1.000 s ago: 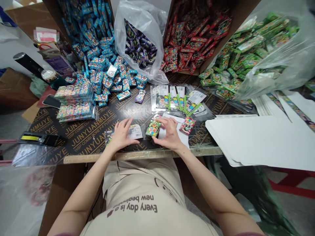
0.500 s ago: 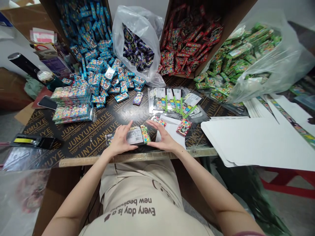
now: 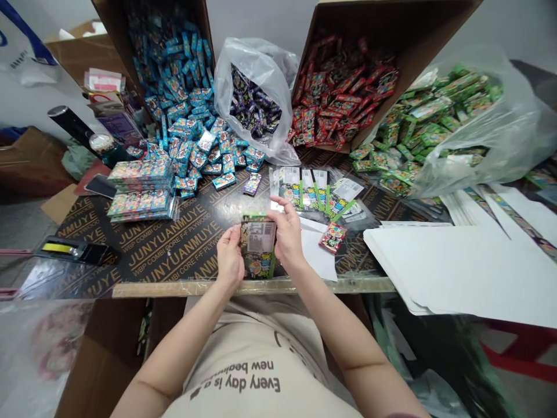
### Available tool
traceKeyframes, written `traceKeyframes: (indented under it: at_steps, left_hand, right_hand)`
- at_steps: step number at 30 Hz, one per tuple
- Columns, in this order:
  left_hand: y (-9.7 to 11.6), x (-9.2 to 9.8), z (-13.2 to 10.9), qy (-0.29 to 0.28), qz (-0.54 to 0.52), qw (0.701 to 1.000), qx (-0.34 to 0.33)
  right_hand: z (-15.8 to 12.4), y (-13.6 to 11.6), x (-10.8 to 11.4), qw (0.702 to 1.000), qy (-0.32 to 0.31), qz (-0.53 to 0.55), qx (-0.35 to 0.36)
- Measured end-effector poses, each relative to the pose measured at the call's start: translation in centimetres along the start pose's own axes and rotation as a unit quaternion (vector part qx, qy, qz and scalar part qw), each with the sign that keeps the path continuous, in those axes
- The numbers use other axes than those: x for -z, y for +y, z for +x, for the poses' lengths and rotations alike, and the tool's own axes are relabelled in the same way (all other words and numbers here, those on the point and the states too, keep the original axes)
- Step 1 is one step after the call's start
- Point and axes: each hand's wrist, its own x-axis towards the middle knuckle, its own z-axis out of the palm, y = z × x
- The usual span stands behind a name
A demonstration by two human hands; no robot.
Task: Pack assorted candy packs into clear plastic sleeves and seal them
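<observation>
Both hands hold a flat black-and-green printed packet [image 3: 260, 251] upright near the front of the table, its pale label with a barcode facing me. My left hand [image 3: 230, 256] pinches the packet's left edge between thumb and fingers. On the opposite side, my right hand [image 3: 288, 233] grips its upper right edge. A strip of green shows along the top, but what lies behind the packet is hidden. Just right of my right hand, a red small box [image 3: 333, 237] rests partly on a white sheet [image 3: 317, 255]. A purple small box [image 3: 252, 184] lies beyond the packet.
Several flat printed packets [image 3: 311, 188] are fanned out behind my right hand. Blue boxes [image 3: 187, 145], a bag of purple boxes [image 3: 255, 107], red boxes [image 3: 339, 104] and green boxes [image 3: 435, 122] line the back. Stacked wrapped packs [image 3: 140, 200], a tape dispenser [image 3: 75, 249] and white cards [image 3: 461, 261] flank the sides.
The packet lay crosswise on the table between my spread hands; now it is turned lengthwise and gripped in both. The camera view has shifted a little.
</observation>
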Motion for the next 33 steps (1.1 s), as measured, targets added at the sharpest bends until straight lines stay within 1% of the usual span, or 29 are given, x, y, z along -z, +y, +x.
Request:
traceKeyframes:
  at_steps: [2, 5, 8, 10, 11, 13, 15, 17, 19, 21, 22, 23, 25, 28, 30, 32, 33]
  left_hand:
    - [0.7, -0.3, -0.1, -0.010, -0.032, 0.998, 0.049]
    - [1.8, -0.5, 0.3, -0.014, -0.059, 0.993, 0.099]
    - [2.8, -0.6, 0.8, -0.012, -0.053, 0.989, 0.140]
    - [3.4, -0.7, 1.2, -0.029, -0.028, 0.988, 0.152]
    - [3.8, -0.8, 1.5, -0.044, -0.011, 0.988, 0.149]
    - [4.5, -1.0, 2.0, -0.067, 0.023, 0.991, 0.114]
    - [5.0, -1.3, 2.2, -0.081, 0.057, 0.994, 0.049]
    - [5.3, -1.6, 2.1, -0.083, 0.094, 0.992, -0.033]
    - [5.4, -1.7, 1.9, -0.094, 0.149, 0.978, -0.114]
    - [5.6, -1.5, 1.8, -0.110, 0.211, 0.956, -0.168]
    - [5.7, -1.3, 1.9, -0.120, 0.239, 0.948, -0.174]
    - [6.0, -1.2, 2.0, -0.128, 0.262, 0.942, -0.164]
    - [6.5, -0.9, 2.6, -0.142, 0.291, 0.938, -0.123]
    - [7.3, -0.7, 3.8, -0.162, 0.313, 0.933, -0.074]
    - [7.8, -0.8, 4.4, -0.178, 0.326, 0.927, -0.054]
    - [8.1, -1.1, 4.6, -0.192, 0.343, 0.918, -0.051]
    - [8.2, -1.2, 4.6, -0.199, 0.355, 0.911, -0.060]
  right_hand:
    - [-0.3, -0.2, 0.2, 0.999, -0.029, 0.000, -0.018]
    - [-0.9, -0.4, 0.4, 0.998, -0.059, 0.006, -0.011]
    - [-1.2, -0.5, 0.6, 0.996, -0.064, 0.051, -0.017]
    - [-1.1, -0.6, 0.8, 0.994, -0.063, 0.079, -0.033]
    - [-1.0, -0.6, 0.9, 0.993, -0.068, 0.084, -0.043]
    - [-0.7, -0.7, 1.1, 0.991, -0.081, 0.080, -0.065]
    - [-0.3, -0.8, 1.2, 0.989, -0.092, 0.071, -0.092]
    - [0.0, -0.7, 1.2, 0.988, -0.096, 0.064, -0.101]
    - [0.0, -0.5, 1.2, 0.991, -0.097, 0.054, -0.071]
    - [-0.2, -0.2, 1.3, 0.995, -0.093, 0.044, -0.013]
    - [-0.3, 0.0, 1.5, 0.995, -0.090, 0.036, 0.015]
    - [-0.4, 0.1, 1.6, 0.995, -0.084, 0.023, 0.039]
    - [-0.6, 0.1, 1.9, 0.995, -0.069, -0.023, 0.074]
    - [-0.4, -0.4, 2.1, 0.988, -0.057, -0.107, 0.095]
    - [-0.1, -0.8, 2.0, 0.983, -0.069, -0.138, 0.101]
    - [0.2, -1.2, 2.0, 0.978, -0.087, -0.157, 0.107]
    - [0.4, -1.4, 2.0, 0.975, -0.098, -0.166, 0.110]
